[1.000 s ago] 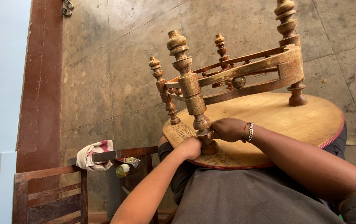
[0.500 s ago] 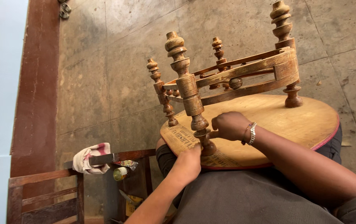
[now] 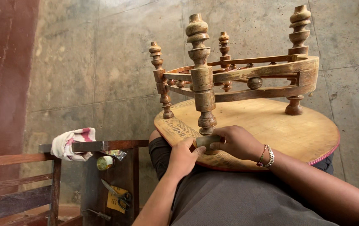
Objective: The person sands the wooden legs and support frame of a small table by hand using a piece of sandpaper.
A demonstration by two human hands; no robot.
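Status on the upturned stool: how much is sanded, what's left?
Done: the seat underside and most of the ring rail look pale and bare. In hand: both hands, left hand and right hand, press a small sanding piece at the base of the near leg. Left: the legs show dark finish in their turned grooves, as does the far leg. The cloth lies unused on the chair.

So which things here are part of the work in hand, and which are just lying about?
In hand:
upturned stool
small block under both hands
left hand
right hand

Lying about:
cloth
tin
scissors
chair
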